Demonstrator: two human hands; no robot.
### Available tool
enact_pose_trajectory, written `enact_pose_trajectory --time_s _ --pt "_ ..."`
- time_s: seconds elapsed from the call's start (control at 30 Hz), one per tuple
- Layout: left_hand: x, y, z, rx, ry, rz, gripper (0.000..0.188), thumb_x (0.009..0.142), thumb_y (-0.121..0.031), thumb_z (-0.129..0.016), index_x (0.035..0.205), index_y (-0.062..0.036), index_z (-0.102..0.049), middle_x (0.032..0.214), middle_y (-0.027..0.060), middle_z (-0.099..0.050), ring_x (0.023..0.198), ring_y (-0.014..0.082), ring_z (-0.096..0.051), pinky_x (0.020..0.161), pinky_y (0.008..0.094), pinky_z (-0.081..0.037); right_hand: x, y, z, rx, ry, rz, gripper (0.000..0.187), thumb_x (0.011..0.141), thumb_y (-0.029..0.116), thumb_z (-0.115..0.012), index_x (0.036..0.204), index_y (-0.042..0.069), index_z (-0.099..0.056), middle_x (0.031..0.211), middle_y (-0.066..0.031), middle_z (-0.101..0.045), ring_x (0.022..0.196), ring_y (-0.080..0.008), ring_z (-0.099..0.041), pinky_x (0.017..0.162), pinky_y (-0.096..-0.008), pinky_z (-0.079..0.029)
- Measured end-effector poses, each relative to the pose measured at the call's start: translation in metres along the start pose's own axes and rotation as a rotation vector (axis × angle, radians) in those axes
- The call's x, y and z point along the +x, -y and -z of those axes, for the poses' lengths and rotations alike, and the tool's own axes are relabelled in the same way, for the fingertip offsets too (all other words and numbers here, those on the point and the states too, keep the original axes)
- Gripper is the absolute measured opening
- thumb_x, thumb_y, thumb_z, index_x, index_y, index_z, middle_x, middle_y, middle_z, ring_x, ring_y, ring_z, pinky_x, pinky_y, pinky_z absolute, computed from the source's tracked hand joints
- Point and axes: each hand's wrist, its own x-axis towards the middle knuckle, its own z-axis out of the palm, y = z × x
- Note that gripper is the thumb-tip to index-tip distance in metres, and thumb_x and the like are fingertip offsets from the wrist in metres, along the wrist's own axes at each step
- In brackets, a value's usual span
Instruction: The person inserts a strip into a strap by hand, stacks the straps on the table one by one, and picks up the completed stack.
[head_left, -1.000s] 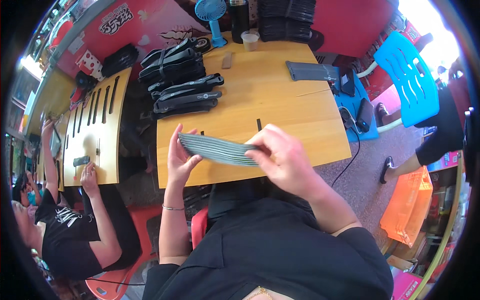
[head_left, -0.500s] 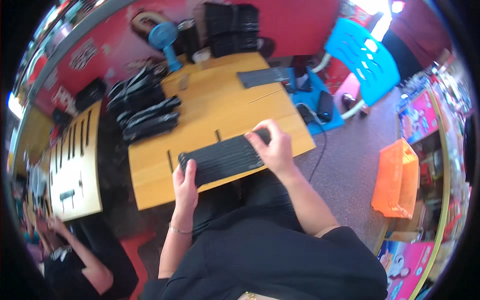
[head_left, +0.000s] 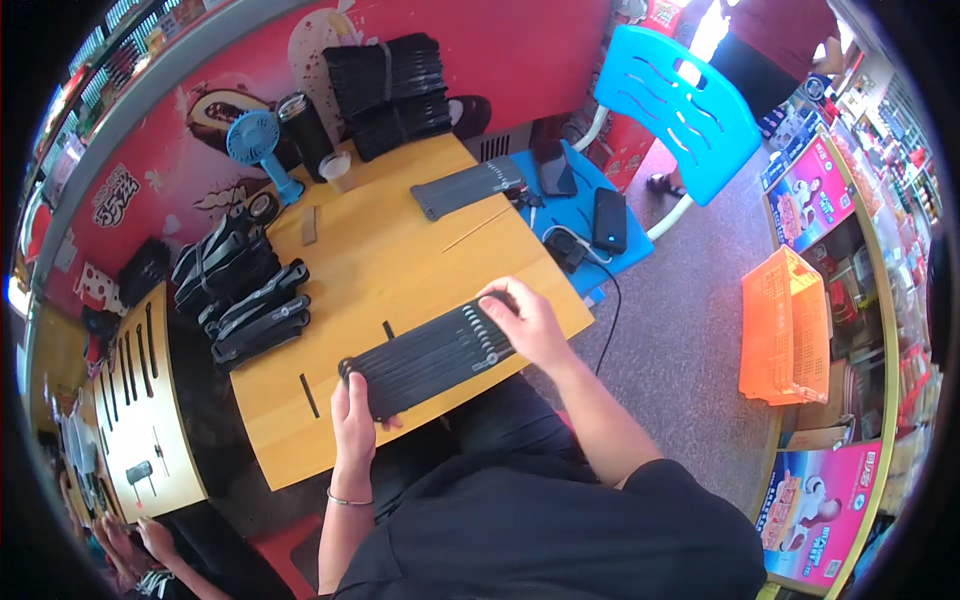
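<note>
A flat bundle of narrow black straps [head_left: 420, 355] lies side by side in my two hands, over the near edge of the wooden table [head_left: 380, 230]. Small silvery fittings show in a row near its right end. My left hand [head_left: 353, 415] grips the left end, thumb on top and fingertips showing underneath. At the right end my right hand [head_left: 525, 325] is closed on the far corner, its thumb across the top. A similar flat black bundle [head_left: 462, 188] rests near the table's far right edge.
Bundled black straps [head_left: 265, 320] are stacked at the table's left. At the back stand a blue fan [head_left: 254, 140], a black bottle [head_left: 305, 135], a cup [head_left: 337, 170] and a tall black stack [head_left: 390, 95]. Right are a blue chair [head_left: 685, 110] and an orange basket [head_left: 785, 330]. Someone's hands [head_left: 140, 540] show lower left.
The whole view has shifted, so the table sits lower and further left. My right thumb and fingers now lie over the bundle's corner, and the row of silvery fittings shows more plainly.
</note>
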Motion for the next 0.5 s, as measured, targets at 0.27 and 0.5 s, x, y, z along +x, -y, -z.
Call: enact_pose_trajectory --time_s 0.27,0.5 --pt "0.007 -0.002 -0.001 -0.042 0.107 0.064 0.034 0.105 -0.029 -0.037 0.109 0.0018 -0.052 0.082 0.0115 -0.066 0.056 0.0178 -0.064 0.047 0.0243 -0.048 0.003 -0.015 0.007 0.054 0.073 -0.095 0.017 0.096 0.012 -0.060 0.107 0.000 -0.059 0.090 -0.0014 -0.064 0.081 -0.0058 -0.059 0.074 -0.0205 -0.047" --pt "0.004 0.005 0.023 -0.141 -0.042 0.153 0.029 0.104 -0.029 -0.042 0.103 -0.0021 -0.053 0.078 0.0066 -0.065 0.054 0.0144 -0.063 0.046 0.0215 -0.046 0.013 -0.010 -0.016 0.045 0.125 -0.185 0.018 0.095 0.011 -0.060 0.109 0.000 -0.060 0.082 -0.0013 -0.064 0.074 -0.0051 -0.057 0.067 -0.0212 -0.046"
